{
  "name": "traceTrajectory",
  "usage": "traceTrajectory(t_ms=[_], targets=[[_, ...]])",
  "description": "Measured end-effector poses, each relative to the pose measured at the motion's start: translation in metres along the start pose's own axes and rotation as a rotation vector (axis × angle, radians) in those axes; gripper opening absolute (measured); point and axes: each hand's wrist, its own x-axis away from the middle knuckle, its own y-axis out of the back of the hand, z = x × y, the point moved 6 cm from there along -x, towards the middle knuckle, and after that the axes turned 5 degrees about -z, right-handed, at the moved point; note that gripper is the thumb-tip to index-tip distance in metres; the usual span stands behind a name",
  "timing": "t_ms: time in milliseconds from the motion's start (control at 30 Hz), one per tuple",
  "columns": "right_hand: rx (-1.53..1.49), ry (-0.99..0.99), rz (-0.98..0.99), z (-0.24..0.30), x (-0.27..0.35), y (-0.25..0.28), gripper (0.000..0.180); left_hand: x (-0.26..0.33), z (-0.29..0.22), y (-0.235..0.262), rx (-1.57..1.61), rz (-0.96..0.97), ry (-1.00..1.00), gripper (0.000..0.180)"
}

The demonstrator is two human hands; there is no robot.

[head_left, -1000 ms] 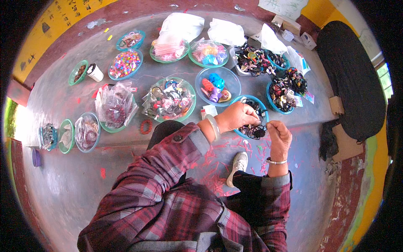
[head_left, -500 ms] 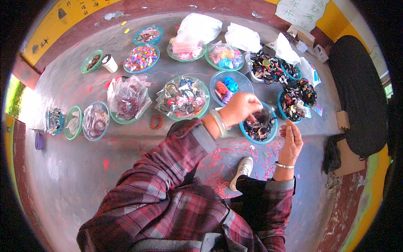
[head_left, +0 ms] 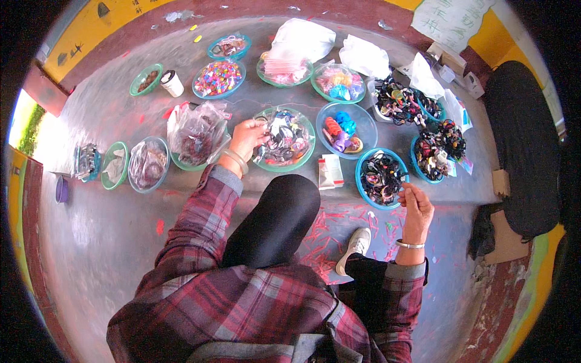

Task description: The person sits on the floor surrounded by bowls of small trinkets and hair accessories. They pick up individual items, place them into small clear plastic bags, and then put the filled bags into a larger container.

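My left hand [head_left: 247,139] is at the left rim of a green bowl [head_left: 311,130] of hair ties and small clear plastic packets. Its fingers are pinched together; what they hold, if anything, I cannot make out. My right hand [head_left: 416,206] hovers by the lower right rim of a blue basin [head_left: 361,162] filled with black and coloured hair ties [head_left: 382,176]. Thumb and fingertips there are closed too, on something too small to name. Between the two bowls lies a white packet with red edges [head_left: 330,172].
A clear basin of coloured bundles [head_left: 345,130] stands behind the packet. More bowls spread around: bright beads [head_left: 219,77], bagged dark beads [head_left: 196,136], pink packets [head_left: 284,69], dark hair ties [head_left: 433,154]. A white cup with dark lid [head_left: 172,83] stands far left. Red scraps [head_left: 321,242] litter the lower floor.
My left hand has swung left, from above the blue basin to the green bowl. The packet and all of the blue basin now show. My right hand stays near the basin's right side.
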Motion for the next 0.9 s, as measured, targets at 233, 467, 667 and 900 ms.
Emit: traceTrajectory(t_ms=[233,467,667,900], targets=[[0.145,0.003,0.055,-0.020,-0.009,-0.007,0.014,-0.029,0.073,0.007,-0.192,0.031,0.132,0.009],[0.257,0.021,0.093,-0.025,-0.010,-0.017,0.014,-0.031,0.059,-0.056,-1.116,0.147,-0.526,0.017],[0.252,0.021,0.131,-0.028,-0.011,-0.022,0.014,-0.040,0.072,-0.061,-1.276,0.204,-0.773,0.025],[0.284,0.011,0.094,-0.021,-0.011,-0.015,0.015,-0.024,0.043,-0.064,-1.146,0.089,-0.930,0.033]])
